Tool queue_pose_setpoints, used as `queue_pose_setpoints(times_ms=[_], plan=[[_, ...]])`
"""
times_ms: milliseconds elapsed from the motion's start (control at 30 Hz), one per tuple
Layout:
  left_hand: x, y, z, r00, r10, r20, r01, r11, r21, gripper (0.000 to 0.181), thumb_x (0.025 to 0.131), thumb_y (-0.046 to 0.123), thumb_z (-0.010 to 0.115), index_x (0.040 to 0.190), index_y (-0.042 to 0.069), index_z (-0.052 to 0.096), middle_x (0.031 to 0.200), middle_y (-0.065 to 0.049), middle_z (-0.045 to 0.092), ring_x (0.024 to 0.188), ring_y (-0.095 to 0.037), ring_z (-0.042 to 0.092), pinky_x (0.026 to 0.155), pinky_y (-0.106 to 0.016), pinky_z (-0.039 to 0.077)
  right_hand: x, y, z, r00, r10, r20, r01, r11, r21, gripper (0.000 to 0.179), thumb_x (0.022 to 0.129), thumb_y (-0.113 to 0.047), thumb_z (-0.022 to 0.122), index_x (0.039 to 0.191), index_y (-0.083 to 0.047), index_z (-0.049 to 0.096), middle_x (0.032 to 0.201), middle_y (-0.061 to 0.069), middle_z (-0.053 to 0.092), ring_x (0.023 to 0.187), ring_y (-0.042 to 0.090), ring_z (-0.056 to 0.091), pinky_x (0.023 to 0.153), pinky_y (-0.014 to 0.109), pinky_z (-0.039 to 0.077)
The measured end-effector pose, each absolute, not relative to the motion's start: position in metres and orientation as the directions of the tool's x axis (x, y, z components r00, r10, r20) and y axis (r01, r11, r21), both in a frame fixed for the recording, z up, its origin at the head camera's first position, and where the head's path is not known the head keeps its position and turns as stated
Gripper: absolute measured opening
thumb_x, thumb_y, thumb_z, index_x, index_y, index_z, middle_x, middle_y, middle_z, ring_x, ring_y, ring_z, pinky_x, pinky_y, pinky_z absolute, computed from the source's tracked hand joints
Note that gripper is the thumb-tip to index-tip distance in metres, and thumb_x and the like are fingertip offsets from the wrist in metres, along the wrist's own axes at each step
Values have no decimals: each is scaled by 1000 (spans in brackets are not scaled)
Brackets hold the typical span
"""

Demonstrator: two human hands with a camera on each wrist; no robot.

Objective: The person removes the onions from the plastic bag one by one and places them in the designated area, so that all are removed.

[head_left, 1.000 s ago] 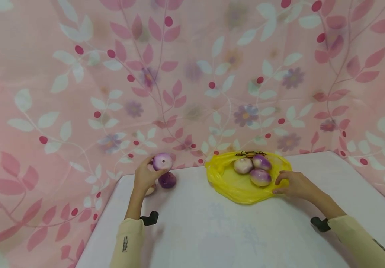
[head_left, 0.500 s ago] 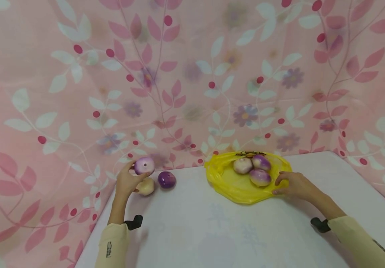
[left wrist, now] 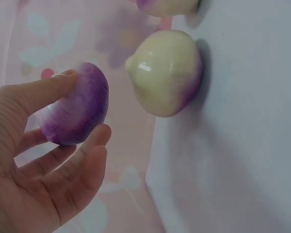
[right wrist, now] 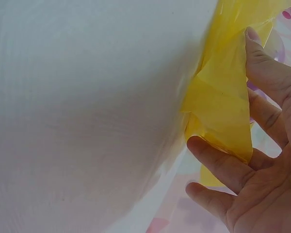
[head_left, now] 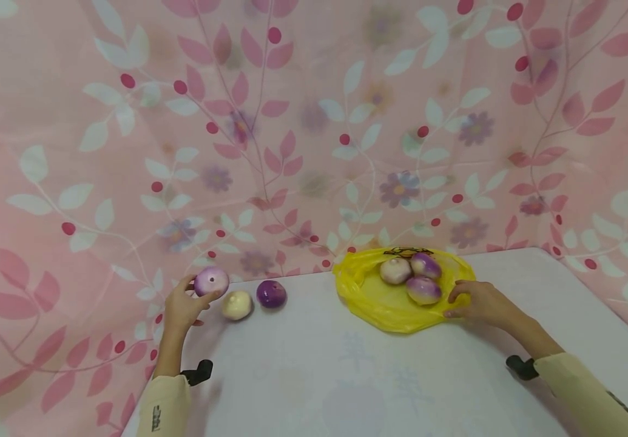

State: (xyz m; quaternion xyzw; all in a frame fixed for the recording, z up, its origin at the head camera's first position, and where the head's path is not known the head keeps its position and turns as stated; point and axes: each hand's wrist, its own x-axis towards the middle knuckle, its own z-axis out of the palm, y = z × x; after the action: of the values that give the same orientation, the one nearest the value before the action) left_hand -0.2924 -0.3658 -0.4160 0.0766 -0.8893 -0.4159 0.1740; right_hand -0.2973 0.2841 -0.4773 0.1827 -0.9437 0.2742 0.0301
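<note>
Between thumb and fingers, my left hand [head_left: 180,308] holds a purple-and-white onion [head_left: 212,281] above the far left of the table; the left wrist view shows the thumb on one side of this onion [left wrist: 82,107]. Just right of it, a pale onion [head_left: 236,305] and a dark purple onion [head_left: 271,294] lie on the table. On the right lies an opened yellow plastic bag [head_left: 371,306] with three onions [head_left: 424,290] in it. My right hand [head_left: 483,305] grips the bag's right edge; in the right wrist view the yellow film [right wrist: 223,102] runs between thumb and fingers.
A white-covered table [head_left: 303,358] carries everything. Its far edge meets a pink floral curtain [head_left: 314,152], which also runs along both sides. Small black devices are strapped to both wrists.
My left hand has moved left and slightly down with its onion, uncovering the pale onion beside the dark purple one. The right hand and the bag stay as they were.
</note>
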Motion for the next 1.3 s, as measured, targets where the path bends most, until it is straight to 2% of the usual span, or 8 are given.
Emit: queue_pose_setpoints(times_ms=[200,467,633,767,867,1133,1300], plan=[[-288,-374,-423,-933,-314,177,-63,626,777,87,81,40,81,149,7,38,136,-25,48,79,-30,72,49,-39,57,-296,283,-477,-934,-323,153,-354,782,-513,36,75,-47,83,87,-15,72,123,27,61,117,51,52,97,67,39],[-284,-384,-432,-918,-371,139,-133,618,775,81,82,34,82,142,-2,41,130,-30,49,74,-27,72,47,-39,57,-296,283,-474,-938,-318,139,-344,790,-508,36,76,-46,83,89,-15,71,125,29,60,123,52,47,100,69,35],[-282,-385,-441,-920,-373,122,-159,638,754,78,81,32,82,140,-2,43,128,-30,49,73,-30,71,49,-41,57,-295,282,-472,-937,-323,135,-346,788,-509,37,76,-46,83,90,-14,71,125,28,60,121,52,48,98,68,37],[-280,-386,-446,-924,-373,86,-182,626,758,78,81,28,83,143,1,43,128,-30,48,74,-33,71,52,-45,58,-296,283,-474,-941,-318,120,-333,796,-506,38,76,-48,82,90,-15,71,110,13,66,104,40,58,93,62,45],[-279,-385,-450,-928,-362,83,-177,627,759,78,81,26,83,142,0,42,128,-31,46,73,-34,71,52,-47,58,-297,285,-476,-941,-316,118,-331,797,-505,38,76,-49,82,90,-16,71,101,1,65,95,29,57,90,57,47],[-277,-384,-459,-929,-355,104,-156,630,761,68,79,26,85,129,2,46,105,-30,58,65,-33,69,46,-46,56,-296,285,-478,-934,-329,142,-354,786,-507,35,76,-47,82,88,-16,71,97,0,65,92,28,57,88,55,48],[-277,-384,-461,-932,-350,90,-168,641,749,75,81,30,83,137,1,42,113,-32,55,64,-30,68,45,-43,56,-295,285,-476,-932,-331,147,-358,781,-512,35,77,-46,82,89,-15,71,100,2,65,94,30,58,90,57,47]])
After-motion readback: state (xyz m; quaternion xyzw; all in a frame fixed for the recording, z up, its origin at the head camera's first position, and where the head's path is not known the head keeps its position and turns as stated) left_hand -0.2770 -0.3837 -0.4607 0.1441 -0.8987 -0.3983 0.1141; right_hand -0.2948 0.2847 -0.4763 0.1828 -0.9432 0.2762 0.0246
